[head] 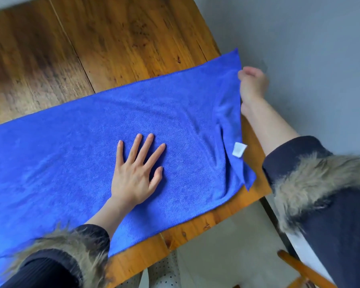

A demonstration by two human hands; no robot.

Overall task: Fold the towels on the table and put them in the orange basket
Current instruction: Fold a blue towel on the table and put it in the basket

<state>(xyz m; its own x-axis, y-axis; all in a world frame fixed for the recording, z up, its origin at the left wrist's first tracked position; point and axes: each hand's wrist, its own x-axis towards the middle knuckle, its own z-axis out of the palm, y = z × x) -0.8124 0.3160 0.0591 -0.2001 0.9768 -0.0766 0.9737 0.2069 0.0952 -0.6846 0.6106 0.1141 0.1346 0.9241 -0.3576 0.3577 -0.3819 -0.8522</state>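
Observation:
A large blue towel (81, 150) lies spread along the wooden table (116, 40), reaching from the left edge of the view to the table's right end. My left hand (136, 171) rests flat on the towel's middle, fingers spread. My right hand (252, 84) is closed on the towel's right edge, past the table's end, and that edge is lifted and creased. A small white label (239, 149) hangs from the raised edge. The orange basket is not in view.
A grey wall (310, 48) runs close along the table's right end. Pale floor (227, 246) shows below the table's near edge. A wooden chair part (295, 265) sticks up at the lower right. Fur-trimmed dark sleeves cover both my arms.

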